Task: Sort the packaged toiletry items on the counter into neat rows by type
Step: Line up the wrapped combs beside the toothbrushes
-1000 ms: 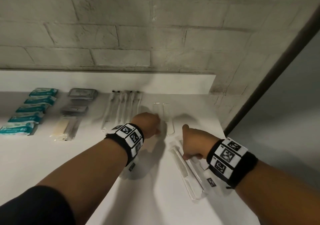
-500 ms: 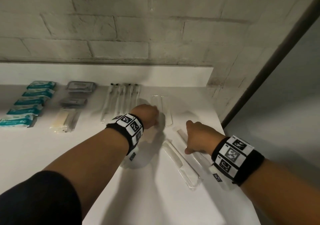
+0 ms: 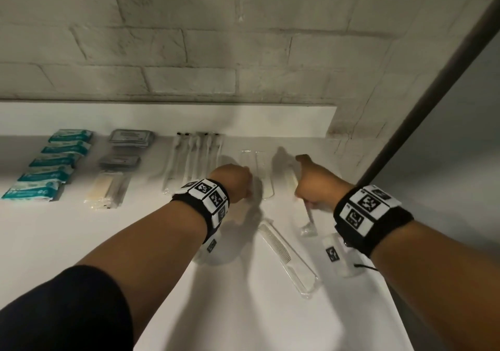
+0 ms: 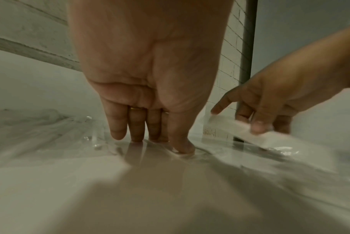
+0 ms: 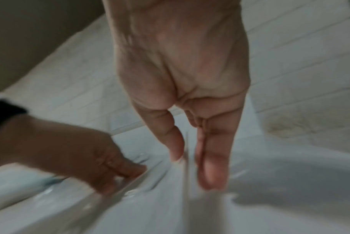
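Right hand (image 3: 313,185): pinches a wrapped comb (image 4: 240,129), its long axis running up-frame beside the comb row (image 3: 266,173).
Left hand (image 3: 234,183): straight fingers pressing that row's wrappers.
Loose comb (image 3: 286,253): lower centre, diagonal, nearer the right hand.

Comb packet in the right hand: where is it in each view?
Head: held comb packet right of centre, sticking out below the right hand.
Left wrist: packet at right, pinched by that hand.
Right wrist: packet at centre, blurred, seemingly edge-on.
Shared landmark: left hand.
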`<state>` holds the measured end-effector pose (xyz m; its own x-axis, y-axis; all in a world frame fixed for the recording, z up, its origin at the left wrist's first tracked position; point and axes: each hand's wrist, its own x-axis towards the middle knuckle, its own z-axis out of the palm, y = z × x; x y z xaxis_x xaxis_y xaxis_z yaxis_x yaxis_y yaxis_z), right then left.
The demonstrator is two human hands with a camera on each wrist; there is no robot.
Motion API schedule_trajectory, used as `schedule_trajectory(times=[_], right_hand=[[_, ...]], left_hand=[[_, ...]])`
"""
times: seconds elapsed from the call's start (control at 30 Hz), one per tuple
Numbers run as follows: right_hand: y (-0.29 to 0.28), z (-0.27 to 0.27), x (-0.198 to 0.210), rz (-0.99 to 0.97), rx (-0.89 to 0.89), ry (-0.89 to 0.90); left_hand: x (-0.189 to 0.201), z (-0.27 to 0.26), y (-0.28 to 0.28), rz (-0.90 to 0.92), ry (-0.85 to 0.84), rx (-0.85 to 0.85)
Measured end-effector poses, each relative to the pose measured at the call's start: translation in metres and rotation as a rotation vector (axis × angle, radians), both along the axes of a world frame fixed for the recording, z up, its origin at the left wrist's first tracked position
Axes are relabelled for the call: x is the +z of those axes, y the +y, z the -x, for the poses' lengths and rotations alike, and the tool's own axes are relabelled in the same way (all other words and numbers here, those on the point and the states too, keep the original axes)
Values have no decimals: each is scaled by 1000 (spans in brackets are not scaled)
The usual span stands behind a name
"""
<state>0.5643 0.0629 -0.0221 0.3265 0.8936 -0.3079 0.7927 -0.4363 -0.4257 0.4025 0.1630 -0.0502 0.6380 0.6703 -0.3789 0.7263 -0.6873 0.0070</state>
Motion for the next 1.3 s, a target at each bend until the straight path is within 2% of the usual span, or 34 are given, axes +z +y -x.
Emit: schedule_trajectory(times=[0.03, 0.13, 0.2, 0.3, 0.37, 0.63, 0.7, 0.8, 0.83, 0.93, 1.0, 1.1, 1.13, 1.23, 1.3], right_hand=[[3, -6, -1, -31, -22, 5], [0, -17, -7, 13, 103, -193], [-6, -18, -9, 39, 206, -171], [1, -17, -15, 122, 360, -205], [12, -18, -16, 147, 400, -237], [39, -17, -21, 151, 393, -240], [37, -15, -14, 80, 358, -200], [18, -2, 2, -99, 211, -158], [5, 7, 6, -82, 193, -160], [-34, 40, 11, 215, 377, -138], [-47, 54, 8, 311, 415, -167], [-44, 53, -5, 334, 325, -157], [-43, 49, -7, 345, 269, -94], [-40, 28, -4, 322, -14, 281], [-35, 5, 6, 212, -137, 384]], left_hand=[[-1, 1, 0, 10, -21, 7], [-1, 4, 3, -7, -162, 13], [-1, 2, 3, -59, -234, 9], [-4, -15, 4, -85, -187, -23], [-5, -27, 2, -70, -116, -13], [-10, -35, 8, -124, -62, -18], [-8, -35, 6, -135, -50, -32], [-6, -37, 4, -125, -41, -43], [-6, -37, 3, -119, -35, -46], [-4, -37, 3, -110, -13, -53], [-4, -37, 3, -109, 0, -55], [-3, -39, 2, -116, 22, -59], [-3, -39, 2, -121, 26, -59], [-2, -39, -1, -130, 33, -49], [-3, -39, -1, -128, 32, -50]])
